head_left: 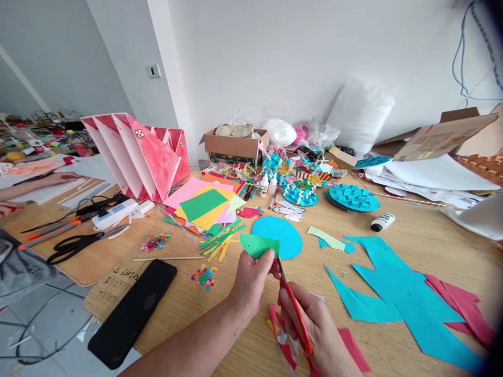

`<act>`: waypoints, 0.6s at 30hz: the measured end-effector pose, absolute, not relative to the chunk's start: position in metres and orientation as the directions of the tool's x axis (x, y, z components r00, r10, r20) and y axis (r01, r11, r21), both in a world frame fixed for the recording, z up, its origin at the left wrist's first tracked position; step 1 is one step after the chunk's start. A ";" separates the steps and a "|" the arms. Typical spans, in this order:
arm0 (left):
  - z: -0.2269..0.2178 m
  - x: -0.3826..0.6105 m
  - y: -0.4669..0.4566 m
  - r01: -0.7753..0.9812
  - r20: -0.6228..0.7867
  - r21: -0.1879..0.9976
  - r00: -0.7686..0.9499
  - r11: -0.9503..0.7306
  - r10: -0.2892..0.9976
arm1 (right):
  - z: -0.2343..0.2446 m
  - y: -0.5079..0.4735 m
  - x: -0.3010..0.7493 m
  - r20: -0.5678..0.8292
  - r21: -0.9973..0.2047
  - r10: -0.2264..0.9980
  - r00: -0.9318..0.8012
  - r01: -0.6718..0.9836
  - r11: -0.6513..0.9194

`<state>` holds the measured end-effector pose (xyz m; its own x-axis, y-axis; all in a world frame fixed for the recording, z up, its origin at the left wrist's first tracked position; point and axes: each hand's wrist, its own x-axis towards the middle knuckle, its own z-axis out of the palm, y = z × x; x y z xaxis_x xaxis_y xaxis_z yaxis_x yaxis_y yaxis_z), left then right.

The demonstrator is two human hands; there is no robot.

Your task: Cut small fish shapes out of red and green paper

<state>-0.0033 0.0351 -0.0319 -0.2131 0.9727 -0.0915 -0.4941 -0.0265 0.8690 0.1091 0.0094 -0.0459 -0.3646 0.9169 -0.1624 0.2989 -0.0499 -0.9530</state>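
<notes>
Paper (pixel 251 242), green, pinched in my left grip (pixel 253 277), just my side of the blue circle (pixel 282 226). Right grip (pixel 308 311) closed around scissors (pixel 293 297), blades at the paper's right end. Phone (pixel 133 314) on the surface (pixel 188 293), left of the circle; bottle (pixel 382 222) right of it.

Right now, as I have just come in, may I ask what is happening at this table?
A person holds a piece of green paper in the left hand and red-handled scissors in the right hand, the blades at the paper's right end. Beyond the paper lies a blue disc; blue cut pieces lie to the right. At far left, another person's arm shows.
</notes>
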 end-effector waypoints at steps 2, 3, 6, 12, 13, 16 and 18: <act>-0.032 -0.003 0.035 -0.490 -0.094 0.871 -0.212 -0.022 0.973 | -0.046 0.010 0.110 -0.155 -0.950 0.917 -0.367 0.309 -0.036; -0.032 -0.004 0.035 -0.485 -0.096 0.874 -0.210 -0.018 0.973 | -0.046 0.010 0.110 -0.152 -0.949 0.919 -0.363 0.314 -0.034; -0.032 -0.004 0.035 -0.465 -0.093 0.885 -0.205 -0.014 0.974 | -0.044 0.009 0.110 -0.162 -0.945 0.923 -0.350 0.324 -0.043; -0.031 -0.004 0.035 -0.464 -0.097 0.886 -0.202 -0.007 0.975 | -0.043 0.009 0.110 -0.162 -0.940 0.916 -0.368 0.341 -0.029; -0.031 -0.004 0.035 -0.465 -0.100 0.885 -0.201 -0.005 0.975 | -0.043 0.010 0.110 -0.157 -0.939 0.917 -0.367 0.343 -0.023; -0.032 -0.004 0.036 -0.471 -0.091 0.882 -0.192 -0.010 0.977 | -0.044 0.011 0.110 -0.148 -0.938 0.918 -0.369 0.346 -0.013; -0.032 -0.004 0.036 -0.471 -0.081 0.882 -0.184 -0.015 0.980 | -0.043 0.010 0.110 -0.146 -0.938 0.917 -0.372 0.346 -0.009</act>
